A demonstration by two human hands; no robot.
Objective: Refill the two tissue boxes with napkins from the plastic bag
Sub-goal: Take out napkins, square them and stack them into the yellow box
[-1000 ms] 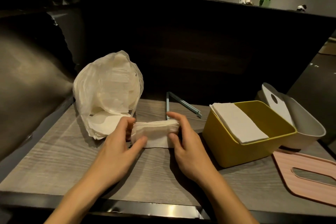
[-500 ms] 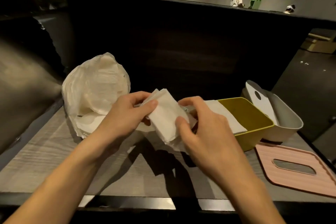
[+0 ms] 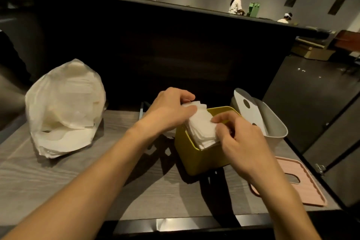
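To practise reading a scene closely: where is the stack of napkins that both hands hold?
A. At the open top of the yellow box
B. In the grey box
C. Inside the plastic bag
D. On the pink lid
A: the left hand and right hand grip the napkin stack at the open top of the yellow box.

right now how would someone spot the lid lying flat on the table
Start at the grey wood-grain table and go to its near right corner, past the open mustard-yellow plastic box. The flat pink rectangular lid lies there. Unlike the white lid propped inside the grey tub, it is pink, ridged, with a long slot.
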